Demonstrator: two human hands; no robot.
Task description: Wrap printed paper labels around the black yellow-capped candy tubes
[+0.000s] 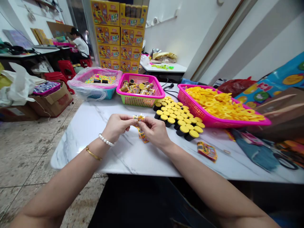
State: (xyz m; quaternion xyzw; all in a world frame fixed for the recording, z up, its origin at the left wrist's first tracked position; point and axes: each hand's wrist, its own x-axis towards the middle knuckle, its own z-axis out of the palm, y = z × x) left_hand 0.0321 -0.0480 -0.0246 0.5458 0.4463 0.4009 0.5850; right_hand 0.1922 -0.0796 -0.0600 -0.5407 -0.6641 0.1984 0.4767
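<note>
My left hand [118, 125] and my right hand [154, 130] meet over the white marble table [99, 120], both pinched on a small colourful printed packet [142, 134] that hangs between them. The packet's top is hidden by my fingertips. Just right of my hands stands a cluster of several black tubes with yellow caps [179, 115]. A second small colourful packet [207, 150] lies flat on the table to the right.
A pink basket of yellow rings [220, 106] sits at the right. A pink-and-green basket [140, 90] and a plastic-lined tub of beads [99, 80] stand at the back. Yellow cartons [118, 34] are stacked behind. A person [79, 46] sits at a far table. Scissors [285, 160] lie at the right.
</note>
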